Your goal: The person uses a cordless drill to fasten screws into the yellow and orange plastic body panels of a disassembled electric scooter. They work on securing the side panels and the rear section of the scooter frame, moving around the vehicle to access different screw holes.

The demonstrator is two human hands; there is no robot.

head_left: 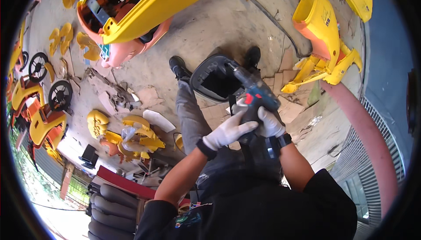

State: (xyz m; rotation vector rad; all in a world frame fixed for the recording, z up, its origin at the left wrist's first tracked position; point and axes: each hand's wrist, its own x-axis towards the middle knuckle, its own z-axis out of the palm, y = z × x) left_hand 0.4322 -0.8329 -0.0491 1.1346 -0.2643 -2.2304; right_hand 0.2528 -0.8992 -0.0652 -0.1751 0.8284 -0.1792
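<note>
Both my hands wear white gloves and grip a blue and black cordless drill (255, 95). My left hand (226, 132) wraps the lower handle from the left. My right hand (269, 123) holds the grip from the right. The drill's tip points down at a black plastic housing (210, 82) with a dark opening, which rests between my feet on the concrete floor. My grey trouser leg and black shoe (177, 66) stand to the left of the housing.
A large yellow and orange vehicle body shell (144, 7) lies at the top. A yellow panel (322, 34) lies at the upper right. Small yellow parts (131, 134) and black wheels (60, 95) are scattered at the left. A pink pipe (368, 130) and metal grating run along the right.
</note>
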